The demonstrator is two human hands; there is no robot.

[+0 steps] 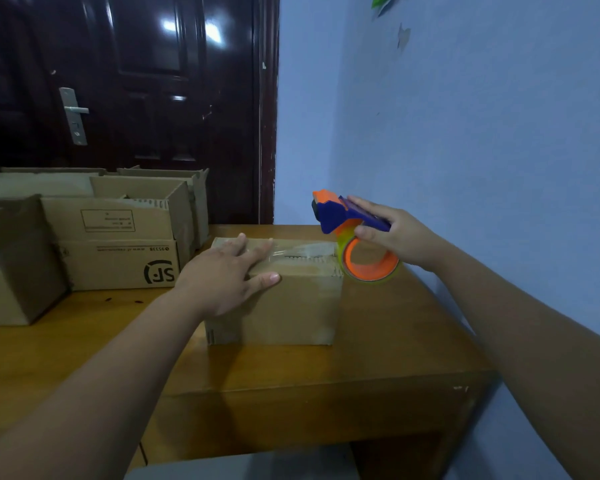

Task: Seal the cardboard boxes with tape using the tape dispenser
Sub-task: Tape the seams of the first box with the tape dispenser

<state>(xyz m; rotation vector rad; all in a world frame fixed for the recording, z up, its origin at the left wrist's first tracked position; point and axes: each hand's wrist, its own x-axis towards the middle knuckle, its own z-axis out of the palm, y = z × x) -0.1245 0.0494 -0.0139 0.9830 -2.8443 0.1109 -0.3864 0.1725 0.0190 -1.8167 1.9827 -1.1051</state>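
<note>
Fingers (258,249) of the left hand (222,277) lie straight, pressing glossy clear tape (302,251) onto the small brown cardboard box (291,306) beneath them; those of the right hand (399,235) curl round the blue-and-orange plastic tape dispenser (340,216) just past the box's right edge. Sealing looks midway: next, likely, drag tape over that edge and cut it.

The left hand (227,273) and right hand (402,237), with forearms (118,368), are bare.

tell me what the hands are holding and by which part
The right hand grips the tape dispenser by its blue handle; the left hand only presses flat on the box.
</note>
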